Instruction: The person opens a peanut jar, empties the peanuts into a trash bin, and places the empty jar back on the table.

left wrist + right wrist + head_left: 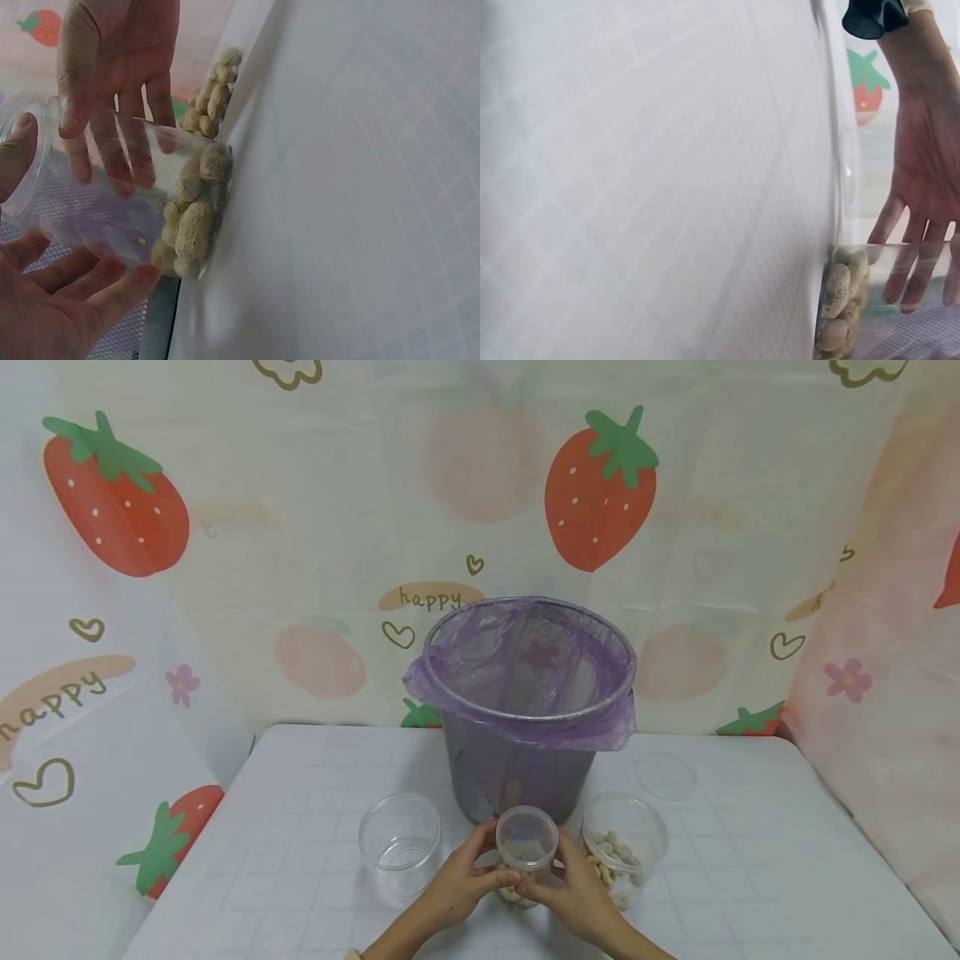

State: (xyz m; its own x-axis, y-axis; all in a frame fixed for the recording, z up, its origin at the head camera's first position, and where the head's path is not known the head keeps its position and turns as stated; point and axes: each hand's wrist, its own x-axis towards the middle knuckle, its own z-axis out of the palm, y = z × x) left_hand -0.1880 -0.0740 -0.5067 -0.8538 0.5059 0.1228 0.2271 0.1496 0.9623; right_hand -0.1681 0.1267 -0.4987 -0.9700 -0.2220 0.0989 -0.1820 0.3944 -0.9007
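Observation:
Both hands hold a clear plastic jar (pixel 527 837) from its two sides, at the front middle of the table. Unshelled peanuts (pixel 193 229) lie at its bottom, and no lid covers its mouth. The left hand (pixel 459 883) has its fingers along the left side and its thumb toward the front. On the opposite side, the right hand (pixel 576 892) grips it, the two thumbs almost meeting. In the left wrist view the right hand's fingers (pixel 120 150) lie along the clear wall. The left palm faces the jar in the right wrist view.
Right of the hands stands another clear jar (pixel 654 839) with peanuts; an open clear jar (pixel 401 835) without peanuts is to the left. Behind is a mesh bin (pixel 517 768) lined with a purple bag (pixel 450 693). A thin clear disc (pixel 667 777) lies at back right.

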